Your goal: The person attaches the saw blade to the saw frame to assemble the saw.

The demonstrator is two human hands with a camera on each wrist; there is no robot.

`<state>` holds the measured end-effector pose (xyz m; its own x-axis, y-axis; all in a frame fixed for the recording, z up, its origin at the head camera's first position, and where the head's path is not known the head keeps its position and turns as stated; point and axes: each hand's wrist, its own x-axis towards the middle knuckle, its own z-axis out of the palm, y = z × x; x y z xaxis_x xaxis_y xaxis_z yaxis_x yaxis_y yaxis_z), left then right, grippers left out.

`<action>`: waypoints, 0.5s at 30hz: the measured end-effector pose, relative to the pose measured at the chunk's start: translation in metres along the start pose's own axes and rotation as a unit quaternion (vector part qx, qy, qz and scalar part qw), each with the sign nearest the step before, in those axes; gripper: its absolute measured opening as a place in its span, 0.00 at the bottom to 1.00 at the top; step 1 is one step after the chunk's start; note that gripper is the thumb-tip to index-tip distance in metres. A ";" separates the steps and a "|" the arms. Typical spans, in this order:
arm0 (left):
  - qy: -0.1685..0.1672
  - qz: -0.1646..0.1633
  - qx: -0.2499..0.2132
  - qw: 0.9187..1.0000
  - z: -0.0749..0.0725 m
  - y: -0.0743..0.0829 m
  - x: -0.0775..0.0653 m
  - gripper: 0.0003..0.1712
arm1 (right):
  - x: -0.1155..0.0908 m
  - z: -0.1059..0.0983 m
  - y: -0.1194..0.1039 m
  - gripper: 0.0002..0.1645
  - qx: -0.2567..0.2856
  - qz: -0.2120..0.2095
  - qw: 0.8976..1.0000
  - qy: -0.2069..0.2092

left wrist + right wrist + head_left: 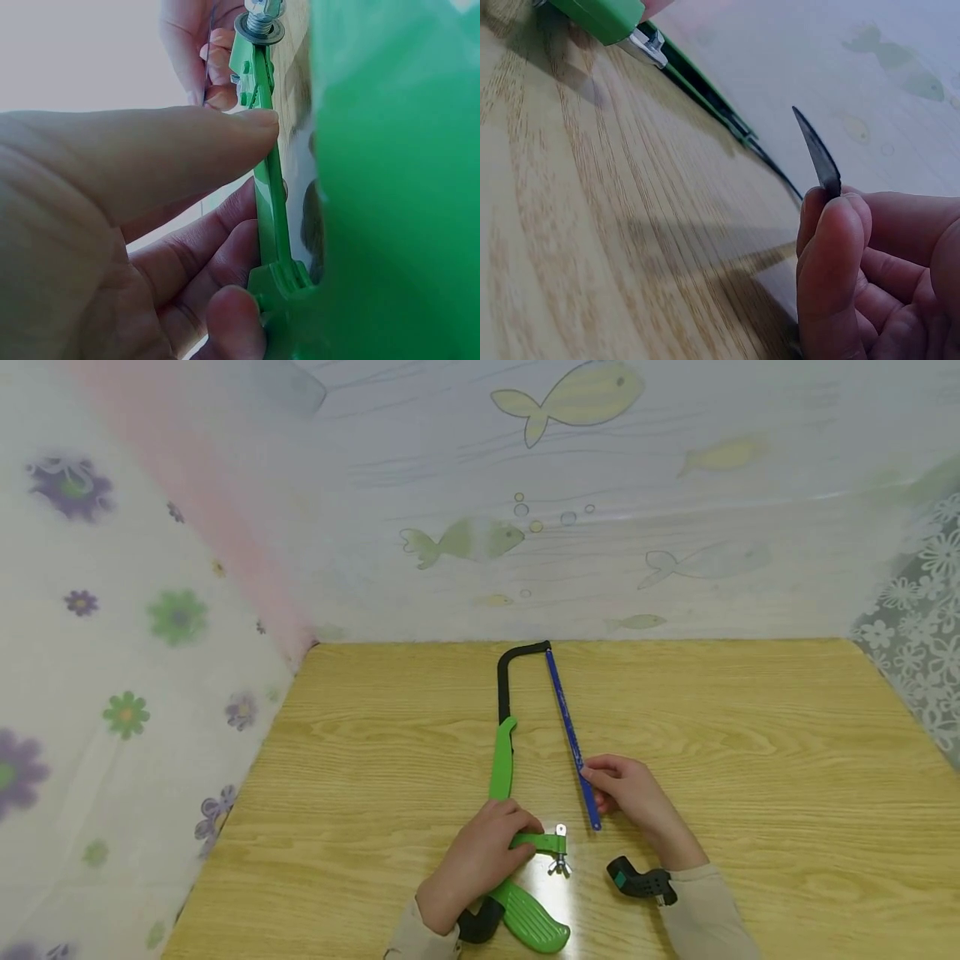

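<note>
A hacksaw frame [501,768] with a green body and a black front bow lies lengthwise before me. My left hand [491,847] grips its green part near the short arm, thumb on one side and fingers on the other in the left wrist view. At that arm's end sit a metal blade pin and a wing nut [559,865]. My right hand [630,793] pinches the blue hacksaw blade [570,727] near its lower end between thumb and fingers. The blade's far end meets the bow's tip; its near end, with a small hole, stands apart from the pin, to its right.
The wood-grain table [360,760] lies under everything. A fish-patterned curtain [465,460] stands along the back edge, and a flowered one [135,652] runs down the left side. A black wrist device [637,881] is strapped to the right wrist.
</note>
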<state>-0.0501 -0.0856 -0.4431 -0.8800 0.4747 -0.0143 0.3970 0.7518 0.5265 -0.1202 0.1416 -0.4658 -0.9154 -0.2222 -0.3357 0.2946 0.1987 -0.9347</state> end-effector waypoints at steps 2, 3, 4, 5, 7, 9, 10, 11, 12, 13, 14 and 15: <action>0.000 0.000 -0.001 1.000 0.000 0.000 0.000 0.08 | 0.000 0.000 0.000 0.22 -0.002 -0.001 1.000 0.002; 0.000 0.000 -0.001 1.000 0.000 0.001 0.000 0.08 | 0.001 0.000 0.000 0.21 -0.003 -0.002 1.000 0.003; -0.001 -0.001 -0.002 1.000 -0.001 0.001 0.000 0.08 | 0.001 0.000 0.000 0.21 -0.005 -0.003 1.000 0.003; -0.001 -0.001 -0.002 1.000 -0.001 0.001 -0.001 0.08 | 0.001 0.000 0.000 0.21 -0.006 -0.002 1.000 0.004; -0.003 -0.002 -0.003 1.000 -0.001 0.001 -0.001 0.08 | 0.002 0.000 0.001 0.22 -0.006 -0.002 1.000 0.005; -0.003 -0.003 -0.004 1.000 -0.001 0.001 -0.001 0.08 | 0.002 0.000 0.001 0.22 -0.007 -0.002 1.000 0.007; -0.004 -0.004 -0.005 1.000 0.000 0.001 -0.001 0.08 | 0.002 0.000 0.001 0.22 -0.006 -0.001 1.000 0.007; -0.004 -0.004 -0.005 1.000 0.000 0.000 0.000 0.08 | 0.002 0.000 0.002 0.22 -0.006 -0.002 1.000 0.007; -0.005 -0.004 -0.006 1.000 -0.001 0.000 0.000 0.08 | 0.002 0.000 0.001 0.22 -0.006 -0.003 1.000 0.007; -0.006 -0.004 -0.007 1.000 -0.001 0.000 0.000 0.08 | 0.002 0.001 0.001 0.23 -0.007 -0.003 1.000 0.007; -0.006 -0.004 -0.007 1.000 -0.001 0.000 0.000 0.08 | 0.001 0.001 0.001 0.23 -0.008 -0.004 1.000 0.006; -0.007 -0.003 -0.008 1.000 -0.001 0.000 0.001 0.08 | 0.001 0.001 0.000 0.23 -0.011 -0.005 1.000 0.004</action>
<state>-0.0510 -0.0857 -0.4424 -0.8789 0.4762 -0.0287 0.3875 0.7476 0.5394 -0.1211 0.1405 -0.4664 -0.9201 -0.2168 -0.3263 0.2804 0.2170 -0.9350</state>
